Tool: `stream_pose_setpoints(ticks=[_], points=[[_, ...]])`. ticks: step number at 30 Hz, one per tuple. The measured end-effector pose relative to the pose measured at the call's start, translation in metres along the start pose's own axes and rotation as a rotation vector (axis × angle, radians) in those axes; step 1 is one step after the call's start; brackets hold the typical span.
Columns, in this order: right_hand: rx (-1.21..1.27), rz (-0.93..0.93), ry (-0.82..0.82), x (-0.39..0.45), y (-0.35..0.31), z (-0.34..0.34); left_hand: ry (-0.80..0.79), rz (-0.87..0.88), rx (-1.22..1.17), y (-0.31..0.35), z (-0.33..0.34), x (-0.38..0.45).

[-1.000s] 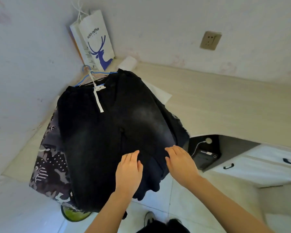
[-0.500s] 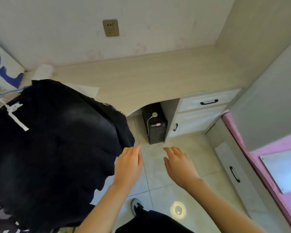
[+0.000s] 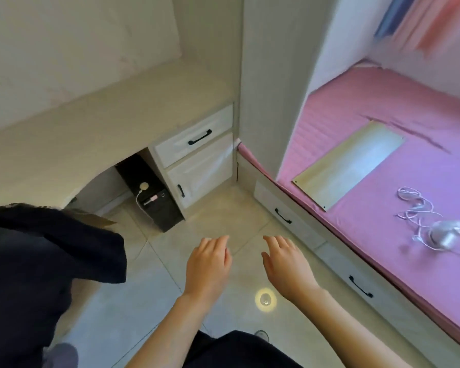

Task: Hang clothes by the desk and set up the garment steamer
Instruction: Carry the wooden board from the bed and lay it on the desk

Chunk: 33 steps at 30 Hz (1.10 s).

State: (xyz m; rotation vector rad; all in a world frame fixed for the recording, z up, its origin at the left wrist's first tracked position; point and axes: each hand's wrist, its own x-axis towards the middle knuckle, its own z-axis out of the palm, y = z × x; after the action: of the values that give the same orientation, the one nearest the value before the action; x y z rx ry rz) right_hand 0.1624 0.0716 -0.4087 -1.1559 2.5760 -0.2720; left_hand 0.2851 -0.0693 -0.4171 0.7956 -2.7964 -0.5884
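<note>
A: What's far left?
B: The dark clothes (image 3: 45, 261) hang by the desk (image 3: 96, 120), touched by neither hand.
A: The hands?
B: The left hand (image 3: 209, 264) and right hand (image 3: 287, 264) float over the floor (image 3: 223, 208), fingers relaxed, holding nothing.
A: And right?
B: A blurred white device, perhaps the steamer (image 3: 448, 235), lies on the pink bed (image 3: 409, 168) with its cord (image 3: 414, 205).

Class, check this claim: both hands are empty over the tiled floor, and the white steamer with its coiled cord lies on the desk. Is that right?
Not quite. In the head view the left hand and right hand are indeed empty over the floor, but the white steamer and its cord lie on the pink bed, not the desk.
</note>
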Motion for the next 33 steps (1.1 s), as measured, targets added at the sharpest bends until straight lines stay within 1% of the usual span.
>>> stream_pose_setpoints(ticks=[7,16,21,27,33], points=[[-0.002,0.179,0.073,-0.036,0.109,-0.029,-0.092,0.185,0.034,0.097,0.048,0.040],[-0.012,0.331,0.101,-0.035,0.209,-0.050,-0.174,0.351,0.086,0.167,0.095,0.105],[-0.024,0.391,0.086,-0.003,0.254,-0.058,-0.204,0.392,0.104,0.190,0.120,0.158],[-0.010,0.429,0.066,0.064,0.309,-0.079,-0.219,0.409,0.107,0.217,0.146,0.245],[0.012,0.482,0.072,0.126,0.369,-0.101,-0.271,0.447,0.139,0.246,0.174,0.327]])
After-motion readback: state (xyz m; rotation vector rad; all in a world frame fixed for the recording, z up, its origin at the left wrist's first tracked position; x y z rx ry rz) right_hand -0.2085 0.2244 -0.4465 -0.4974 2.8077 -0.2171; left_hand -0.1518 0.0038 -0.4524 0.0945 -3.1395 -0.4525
